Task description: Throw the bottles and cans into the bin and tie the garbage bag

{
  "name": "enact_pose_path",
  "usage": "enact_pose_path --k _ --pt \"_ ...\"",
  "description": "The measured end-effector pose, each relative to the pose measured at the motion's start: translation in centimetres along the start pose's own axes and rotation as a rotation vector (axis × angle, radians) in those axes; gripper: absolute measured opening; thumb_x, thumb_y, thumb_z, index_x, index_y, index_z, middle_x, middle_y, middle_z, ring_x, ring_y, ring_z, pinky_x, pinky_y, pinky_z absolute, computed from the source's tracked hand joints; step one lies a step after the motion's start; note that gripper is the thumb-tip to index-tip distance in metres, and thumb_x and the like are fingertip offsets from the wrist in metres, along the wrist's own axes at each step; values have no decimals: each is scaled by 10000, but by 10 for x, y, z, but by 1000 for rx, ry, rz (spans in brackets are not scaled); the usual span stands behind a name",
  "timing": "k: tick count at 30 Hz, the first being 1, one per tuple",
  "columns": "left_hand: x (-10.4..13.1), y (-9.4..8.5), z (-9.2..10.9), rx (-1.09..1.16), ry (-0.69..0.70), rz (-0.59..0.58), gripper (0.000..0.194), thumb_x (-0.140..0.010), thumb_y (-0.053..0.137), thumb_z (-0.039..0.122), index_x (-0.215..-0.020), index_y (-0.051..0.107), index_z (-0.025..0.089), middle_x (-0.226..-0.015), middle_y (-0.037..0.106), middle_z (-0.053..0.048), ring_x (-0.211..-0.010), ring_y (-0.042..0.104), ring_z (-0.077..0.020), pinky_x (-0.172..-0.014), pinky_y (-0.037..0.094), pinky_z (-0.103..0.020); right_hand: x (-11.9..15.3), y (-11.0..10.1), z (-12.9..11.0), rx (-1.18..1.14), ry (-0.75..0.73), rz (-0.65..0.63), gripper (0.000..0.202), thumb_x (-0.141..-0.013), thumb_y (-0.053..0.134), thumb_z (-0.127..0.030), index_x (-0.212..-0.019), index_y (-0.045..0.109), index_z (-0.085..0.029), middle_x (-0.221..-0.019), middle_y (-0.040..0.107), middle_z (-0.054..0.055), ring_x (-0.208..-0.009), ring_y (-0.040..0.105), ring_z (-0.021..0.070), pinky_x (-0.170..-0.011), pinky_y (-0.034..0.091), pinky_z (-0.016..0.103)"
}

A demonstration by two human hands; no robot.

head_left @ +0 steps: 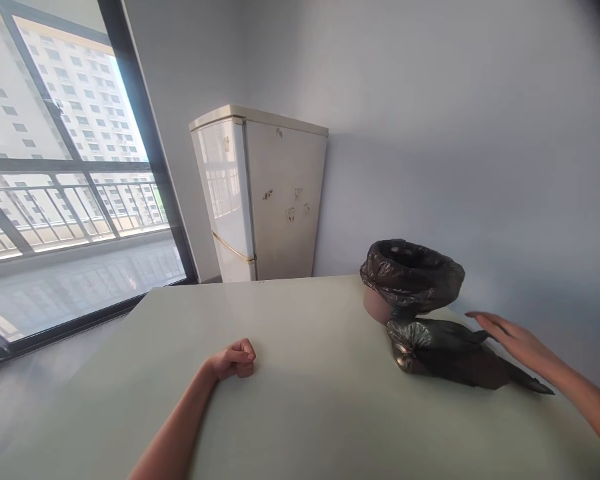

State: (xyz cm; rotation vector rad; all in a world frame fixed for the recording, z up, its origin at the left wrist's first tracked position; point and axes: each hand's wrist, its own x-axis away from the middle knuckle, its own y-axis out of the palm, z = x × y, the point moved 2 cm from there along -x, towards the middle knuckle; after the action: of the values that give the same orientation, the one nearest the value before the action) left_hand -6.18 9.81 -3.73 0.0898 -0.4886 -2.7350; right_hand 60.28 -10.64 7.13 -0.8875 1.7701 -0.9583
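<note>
My left hand (234,360) rests on the table in a loose fist, with nothing showing in it. At the right, my right hand (515,341) is held out with its fingers stretched, just above and beside a black plastic bag (455,353). Whether it touches the bag I cannot tell. The bag lies on its side, its left end gathered in folds and its right end trailing to a point. Right behind it stands a pinkish-brown bin (377,305), lined with a black garbage bag (413,277) that is folded over the rim and hides most of the bin.
A pale green table (300,400) spreads across the front, its far edge near an old white refrigerator (285,200) with worn patches. A grey wall (455,147) runs along the right. A large sliding glass door (80,160) to a railed balcony is at the left.
</note>
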Motion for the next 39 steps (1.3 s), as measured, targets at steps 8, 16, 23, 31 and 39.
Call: enact_pose_path --k 8,16,23,31,39 --pt "-2 4 2 3 -6 -14 661 -864 751 408 -533 215 206 -494 107 93 -441 127 -48 -483 113 -268 55 55 -13 -525 107 -416 560 -827 713 -619 -1241 741 -242 -1390 677 195 -1257 671 384 -1025 553 402" --pt "-1 9 2 -19 -22 26 660 -822 785 439 -511 246 219 -474 144 87 -426 151 -51 -483 114 -280 71 124 -176 -462 -2 -275 652 -820 673 -631 -1302 628 -194 -1346 694 164 -1245 665 377 -1085 518 497" --pt "-3 12 6 -42 41 154 567 -794 805 515 -576 384 204 -475 225 91 -424 180 -50 -460 122 -256 47 182 -323 -676 -36 -341 570 -896 615 -559 -1335 568 -198 -1326 673 165 -1249 645 349 -1081 497 516" --pt "-5 2 7 -27 182 285 531 -870 761 505 -645 393 194 -498 198 106 -443 157 -43 -473 125 -237 39 211 -351 -1080 -252 -491 509 -939 646 -521 -1338 613 -208 -1343 668 155 -1202 661 296 -1038 516 459" --pt "-7 2 0 -25 122 232 542 -960 665 502 -605 421 173 -480 241 83 -432 190 -44 -447 133 -222 30 208 -340 -1376 -222 -529 353 -930 676 -528 -880 757 -188 -1175 746 123 -1081 658 269 -901 479 371"
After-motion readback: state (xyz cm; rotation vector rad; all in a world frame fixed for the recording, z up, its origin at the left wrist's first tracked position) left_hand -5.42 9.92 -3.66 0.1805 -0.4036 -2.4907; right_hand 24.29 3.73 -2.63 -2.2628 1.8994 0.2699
